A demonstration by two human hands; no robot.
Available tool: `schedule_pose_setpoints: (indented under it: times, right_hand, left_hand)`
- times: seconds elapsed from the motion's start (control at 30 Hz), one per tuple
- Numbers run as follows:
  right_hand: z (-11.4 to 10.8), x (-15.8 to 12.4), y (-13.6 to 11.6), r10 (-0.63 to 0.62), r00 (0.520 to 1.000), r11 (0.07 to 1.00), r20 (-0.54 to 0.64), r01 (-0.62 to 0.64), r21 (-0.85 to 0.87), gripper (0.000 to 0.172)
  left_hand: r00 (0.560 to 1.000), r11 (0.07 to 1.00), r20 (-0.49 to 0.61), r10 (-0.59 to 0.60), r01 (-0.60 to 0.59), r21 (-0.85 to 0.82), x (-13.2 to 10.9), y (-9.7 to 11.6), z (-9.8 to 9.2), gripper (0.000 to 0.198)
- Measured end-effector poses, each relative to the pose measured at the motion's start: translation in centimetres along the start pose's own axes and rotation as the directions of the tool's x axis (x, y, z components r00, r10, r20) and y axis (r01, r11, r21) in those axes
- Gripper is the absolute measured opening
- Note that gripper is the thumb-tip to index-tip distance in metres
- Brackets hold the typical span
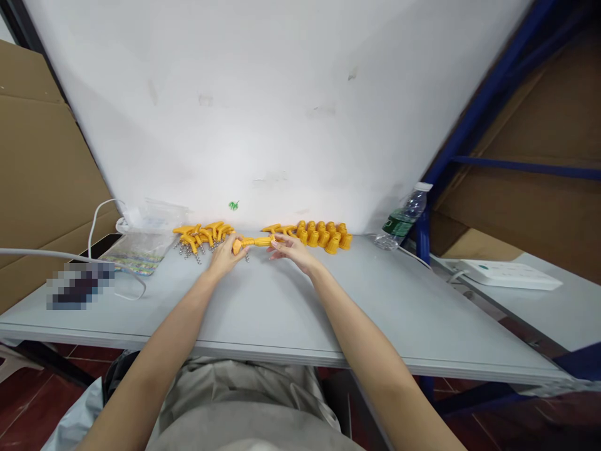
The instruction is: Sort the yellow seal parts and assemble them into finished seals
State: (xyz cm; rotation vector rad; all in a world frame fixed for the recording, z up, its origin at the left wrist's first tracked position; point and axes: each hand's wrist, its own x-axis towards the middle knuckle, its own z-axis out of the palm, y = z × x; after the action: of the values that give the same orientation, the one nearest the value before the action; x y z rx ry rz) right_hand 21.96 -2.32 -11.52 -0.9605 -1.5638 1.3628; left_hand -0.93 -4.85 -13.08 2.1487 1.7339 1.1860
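Both hands meet over the table around a long yellow plastic piece, which looks like part of a corkscrew. My left hand is closed on its left end, and my right hand pinches the right end. Left of the hands lies a cluster of yellow corkscrew handles with metal spirals. A few more yellow handles lie behind my right hand. Rows of yellow cup-shaped caps stand to its right. Fingers hide part of the held piece.
Plastic bags, a white cable and a blurred dark object lie at the left. A plastic bottle leans at the back right. Beyond it are a white power strip and a blue metal frame.
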Motion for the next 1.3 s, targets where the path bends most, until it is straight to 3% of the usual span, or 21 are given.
schedule_pose_setpoints:
  times: [0.3, 0.53, 0.93, 1.1, 1.3]
  right_hand:
    - [0.9, -0.4, -0.9, -0.023, 0.999, 0.999, -0.042, 0.024, 0.031, 0.045]
    - [1.9, -0.5, -1.2, -0.057, 0.993, 0.995, -0.103, 0.065, 0.075, 0.051]
    - [2.4, 0.1, -0.5, 0.071, 0.979, 0.994, -0.193, -0.053, 0.097, 0.043]
    - [1.7, -0.1, -0.6, 0.118, 0.986, 0.992, -0.119, -0.111, 0.061, 0.036]
    - [0.9, -0.4, -0.5, 0.011, 0.999, 0.999, -0.031, -0.010, 0.035, 0.043]
  left_hand:
    - [1.000, 1.000, 0.006, -0.015, 0.015, -0.005, 0.0, -0.1, 0.0, 0.025]
    - [1.000, 1.000, 0.001, 0.018, -0.018, 0.014, 0.0, -0.3, 0.1, 0.024]
    - [1.000, 0.999, -0.004, 0.025, -0.024, 0.024, 0.0, 0.1, 0.1, 0.024]
    - [1.000, 1.000, 0.013, 0.007, -0.007, 0.027, 0.0, 0.1, 0.1, 0.024]
    - [1.000, 1.000, 0.008, 0.010, -0.010, 0.018, 0.0, 0.1, 0.0, 0.023]
